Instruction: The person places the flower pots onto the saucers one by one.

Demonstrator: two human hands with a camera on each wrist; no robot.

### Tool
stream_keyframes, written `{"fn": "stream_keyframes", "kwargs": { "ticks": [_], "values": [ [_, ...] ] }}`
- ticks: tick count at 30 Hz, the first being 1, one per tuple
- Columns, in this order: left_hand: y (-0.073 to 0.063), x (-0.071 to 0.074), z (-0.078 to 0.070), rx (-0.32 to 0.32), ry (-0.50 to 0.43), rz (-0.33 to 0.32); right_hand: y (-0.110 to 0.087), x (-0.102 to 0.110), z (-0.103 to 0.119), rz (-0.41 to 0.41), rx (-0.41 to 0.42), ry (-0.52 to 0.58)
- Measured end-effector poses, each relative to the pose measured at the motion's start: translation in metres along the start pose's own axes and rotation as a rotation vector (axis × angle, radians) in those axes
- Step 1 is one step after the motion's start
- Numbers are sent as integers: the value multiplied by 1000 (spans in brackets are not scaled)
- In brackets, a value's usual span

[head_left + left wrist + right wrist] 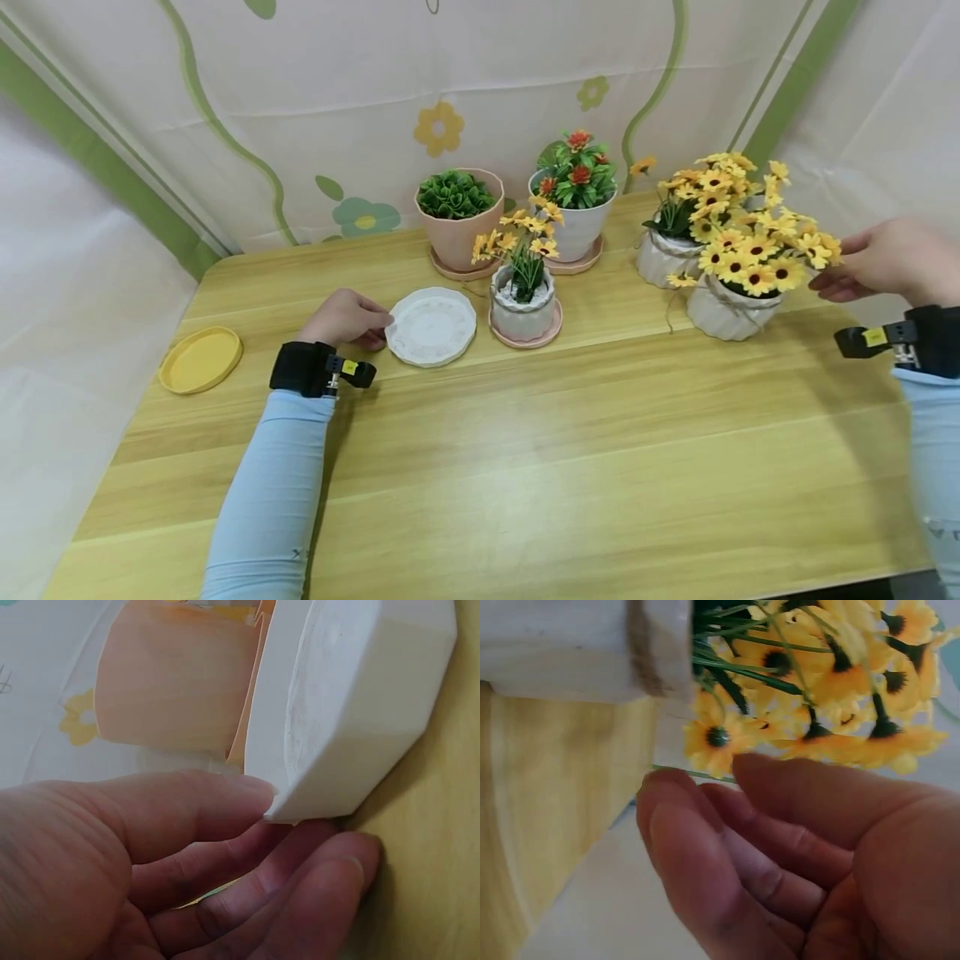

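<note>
My left hand point(347, 320) pinches the near-left rim of a white plant saucer point(432, 327), thumb on the rim and fingertips under it. In the left wrist view the saucer point(375, 720) looks tilted, its edge close over the wood. At the far right, my right hand point(885, 265) is beside a white pot point(731, 310) of yellow daisy-like flowers point(757, 250). Its fingers are loosely curved with nothing between them. The right wrist view has the thumb tip right at the yellow petals point(720, 735), and the twine-wrapped pot point(577, 649) at upper left.
A small yellow-flowered pot point(522, 312) on a pink saucer stands right of the white one. Behind are a pink pot point(461, 237) and a white pot point(577, 229) with red flowers. Another twine-tied pot point(663, 258) stands right; a yellow saucer point(200, 360) lies left.
</note>
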State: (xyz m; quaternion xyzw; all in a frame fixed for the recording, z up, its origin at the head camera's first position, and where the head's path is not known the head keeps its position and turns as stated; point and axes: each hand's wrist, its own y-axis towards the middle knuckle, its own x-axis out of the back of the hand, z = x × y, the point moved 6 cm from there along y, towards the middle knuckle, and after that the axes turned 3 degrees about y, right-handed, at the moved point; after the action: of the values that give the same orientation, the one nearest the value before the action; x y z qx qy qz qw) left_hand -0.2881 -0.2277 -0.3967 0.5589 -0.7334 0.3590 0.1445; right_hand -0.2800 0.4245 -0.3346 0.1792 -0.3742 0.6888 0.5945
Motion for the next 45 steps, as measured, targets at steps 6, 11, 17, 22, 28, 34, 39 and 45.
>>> {"fn": "stream_keyframes", "kwargs": {
  "ticks": [6,11,17,22,28,34,39,45],
  "values": [
    [-1,0,-1,9,-2,2,1,-17,-5,101,7,36],
    [1,0,0,13,3,4,2,-25,-3,118,8,52],
    [2,-1,0,15,8,2,3,-32,1,132,14,30],
    [1,-2,-1,21,2,-1,-1,-36,3,151,21,41],
    [-1,-2,-2,15,7,3,-4,-45,2,230,-7,88],
    [-2,-1,-3,11,8,1,-1,-54,-3,314,-80,163],
    [-2,-1,-3,15,8,3,-1,-57,-4,340,-85,234],
    [-2,-1,-3,15,9,6,1,-60,-2,307,-63,247]
  ]
}}
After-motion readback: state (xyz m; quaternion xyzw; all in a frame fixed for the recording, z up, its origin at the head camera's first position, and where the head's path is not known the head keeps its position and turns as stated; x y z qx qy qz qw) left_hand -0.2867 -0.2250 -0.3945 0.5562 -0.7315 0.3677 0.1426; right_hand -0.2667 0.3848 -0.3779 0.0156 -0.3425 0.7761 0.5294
